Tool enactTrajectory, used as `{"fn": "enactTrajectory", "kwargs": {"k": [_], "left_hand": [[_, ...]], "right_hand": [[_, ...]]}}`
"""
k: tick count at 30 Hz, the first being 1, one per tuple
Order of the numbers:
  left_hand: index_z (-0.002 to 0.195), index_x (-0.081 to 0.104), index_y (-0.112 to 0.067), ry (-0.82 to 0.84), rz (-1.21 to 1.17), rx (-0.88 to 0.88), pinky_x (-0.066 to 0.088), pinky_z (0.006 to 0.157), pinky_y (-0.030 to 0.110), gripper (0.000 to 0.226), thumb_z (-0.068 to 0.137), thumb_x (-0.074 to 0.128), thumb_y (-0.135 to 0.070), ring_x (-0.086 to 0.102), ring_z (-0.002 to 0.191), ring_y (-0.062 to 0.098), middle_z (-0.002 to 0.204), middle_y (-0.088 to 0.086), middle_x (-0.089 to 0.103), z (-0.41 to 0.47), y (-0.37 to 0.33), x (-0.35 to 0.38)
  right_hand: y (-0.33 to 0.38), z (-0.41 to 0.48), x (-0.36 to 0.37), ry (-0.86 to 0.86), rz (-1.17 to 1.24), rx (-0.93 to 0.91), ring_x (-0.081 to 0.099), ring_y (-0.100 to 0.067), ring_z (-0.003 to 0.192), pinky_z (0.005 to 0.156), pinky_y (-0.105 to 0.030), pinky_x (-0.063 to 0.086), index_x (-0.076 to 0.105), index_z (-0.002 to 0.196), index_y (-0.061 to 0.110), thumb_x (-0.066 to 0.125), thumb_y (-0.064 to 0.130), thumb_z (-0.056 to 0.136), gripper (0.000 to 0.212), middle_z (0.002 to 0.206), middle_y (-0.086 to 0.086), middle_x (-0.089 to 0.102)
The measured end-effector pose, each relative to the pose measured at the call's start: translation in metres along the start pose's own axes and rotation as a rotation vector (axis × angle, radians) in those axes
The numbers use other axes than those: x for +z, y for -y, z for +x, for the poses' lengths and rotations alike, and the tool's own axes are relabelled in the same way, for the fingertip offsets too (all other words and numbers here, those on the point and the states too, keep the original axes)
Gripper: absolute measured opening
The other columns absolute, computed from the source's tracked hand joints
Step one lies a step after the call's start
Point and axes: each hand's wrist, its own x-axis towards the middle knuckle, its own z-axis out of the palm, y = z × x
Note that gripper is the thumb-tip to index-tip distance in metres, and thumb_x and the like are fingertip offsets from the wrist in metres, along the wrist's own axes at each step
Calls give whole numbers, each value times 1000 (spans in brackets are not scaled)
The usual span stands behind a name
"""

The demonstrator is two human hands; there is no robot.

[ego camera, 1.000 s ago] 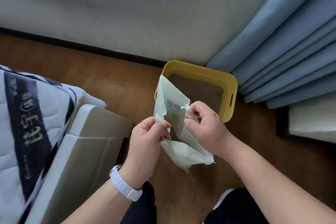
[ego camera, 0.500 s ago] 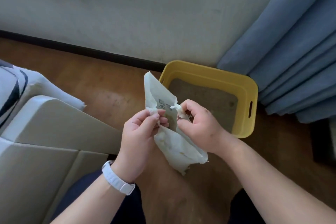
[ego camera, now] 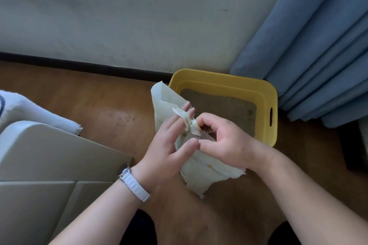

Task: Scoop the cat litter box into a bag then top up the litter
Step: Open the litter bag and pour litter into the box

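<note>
A: Head view, quick pass. Which step?
B: Bag prep, I'd judge: getting the bag open before any scooping. It's held in the air above the floor, just in front of the litter box. Its top corner overlaps the box's near-left rim.
A: Hands?
B: Left hand has its fingers straight and spread against the bag's mouth, with a loose strip of the film lying over them. Right hand is curled, pinching that strip between thumb and forefinger. Whether the left thumb also nips the film is hard to say; the angle hides it.
A: Next move?
B: Probably pull the two sides apart so the mouth gapes wide, then find a scoop. None in view, nor a refill sack.
A: Counts, near to far.
B: Two hands, one white watch on the left wrist, one bag. One folded mat at left. One yellow litter box with grey litter lying low in it. Then one wall and one blue curtain behind.
</note>
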Motion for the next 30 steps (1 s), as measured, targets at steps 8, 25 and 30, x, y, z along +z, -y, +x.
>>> {"fn": "enactTrajectory", "kwargs": {"k": [8, 25, 30], "left_hand": [[84, 67, -1, -80, 379, 242, 48, 83, 41, 19, 89, 67, -19, 59, 97, 24, 103, 4, 66, 16, 22, 0], [72, 34, -14, -308, 441, 35, 28, 52, 26, 26, 73, 60, -12, 30, 56, 10, 64, -5, 34, 18, 8, 13], [85, 49, -7, -74, 590, 174, 38, 65, 22, 46, 74, 71, -47, 44, 70, 14, 78, 0, 49, 13, 2, 16]], "right_hand": [[-6, -7, -15, 72, -88, 88, 58, -11, 79, 68, -30, 50, 59, 104, 31, 57, 1, 82, 37, 89, 15, 60], [-39, -9, -13, -331, -301, 205, 55, -22, 63, 58, -39, 46, 56, 72, 16, 57, 25, 90, 20, 63, -3, 59], [-40, -2, -2, -360, -103, 105, 58, -26, 62, 59, -40, 48, 59, 75, 16, 62, 21, 90, 16, 65, -7, 60]]}}
